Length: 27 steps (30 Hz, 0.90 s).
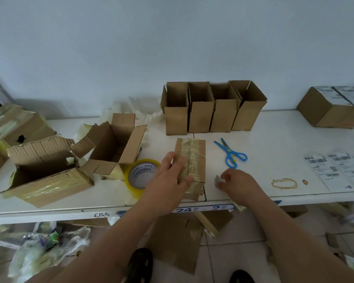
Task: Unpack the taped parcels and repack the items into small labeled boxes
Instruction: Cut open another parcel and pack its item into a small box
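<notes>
Holding the taped parcel [190,160] at the frame's centre, the left hand [168,176] is curled over its near left edge, fingers pressed onto glossy tape. A small grey piece [218,178], perhaps a blade, is pinched by the right hand [235,182] just right of the parcel; what it is cannot be told.

If it is a blade, the left fingers could be nicked, since they lie across the tape seam. The contents could be scored by a deep cut. The parcel could be pushed off the table [274,139], as it overhangs the near edge.

Four open boxes [211,111], matte corrugated card, stand upper centre. The tape roll [141,176], a slick yellow ring, lies left of the parcel. Blue plastic scissors [231,154] lie to its right.
</notes>
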Each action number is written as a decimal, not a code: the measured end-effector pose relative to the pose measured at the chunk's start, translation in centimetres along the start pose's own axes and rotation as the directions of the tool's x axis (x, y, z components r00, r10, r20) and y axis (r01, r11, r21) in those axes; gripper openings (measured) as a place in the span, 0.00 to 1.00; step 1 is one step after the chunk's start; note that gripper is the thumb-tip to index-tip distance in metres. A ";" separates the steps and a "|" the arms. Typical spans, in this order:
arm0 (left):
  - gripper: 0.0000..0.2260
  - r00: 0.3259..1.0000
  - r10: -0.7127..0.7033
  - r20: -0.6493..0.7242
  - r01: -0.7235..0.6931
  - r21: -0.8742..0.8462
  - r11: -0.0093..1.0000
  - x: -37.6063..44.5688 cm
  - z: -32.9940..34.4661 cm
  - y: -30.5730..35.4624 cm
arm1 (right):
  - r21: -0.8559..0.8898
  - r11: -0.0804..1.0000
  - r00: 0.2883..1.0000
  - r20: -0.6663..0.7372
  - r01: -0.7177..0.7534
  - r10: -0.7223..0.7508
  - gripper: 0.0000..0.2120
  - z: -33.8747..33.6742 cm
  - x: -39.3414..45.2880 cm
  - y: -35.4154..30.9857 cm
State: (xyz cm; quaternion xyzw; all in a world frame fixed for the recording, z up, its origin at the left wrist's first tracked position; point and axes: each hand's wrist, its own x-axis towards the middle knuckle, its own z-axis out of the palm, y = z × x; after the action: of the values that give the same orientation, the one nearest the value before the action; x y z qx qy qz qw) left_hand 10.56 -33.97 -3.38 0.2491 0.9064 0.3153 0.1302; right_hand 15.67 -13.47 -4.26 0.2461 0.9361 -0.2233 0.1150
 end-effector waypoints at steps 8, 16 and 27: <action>0.42 0.987 -0.020 0.158 -0.012 0.194 0.981 0.9 -1.6 1.0 | -0.198 0.977 0.997 0.008 -0.080 0.083 0.09 1.0 0.3 1.5; 0.48 0.997 0.063 0.041 -0.075 0.595 0.801 0.4 -0.8 2.8 | 0.098 0.992 0.988 -0.121 -0.086 0.097 0.11 -1.5 -1.9 1.2; 0.27 0.971 0.068 0.228 -0.177 0.503 0.846 1.7 -2.4 3.5 | 0.669 0.741 0.991 -0.044 -0.063 0.123 0.07 -2.6 -8.2 0.1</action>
State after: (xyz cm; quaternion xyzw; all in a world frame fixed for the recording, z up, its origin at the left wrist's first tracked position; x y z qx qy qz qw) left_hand 9.48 -31.91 0.56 0.3631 0.9220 0.0399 0.1285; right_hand 22.44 -15.48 0.59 0.3266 0.7855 -0.5255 -0.0091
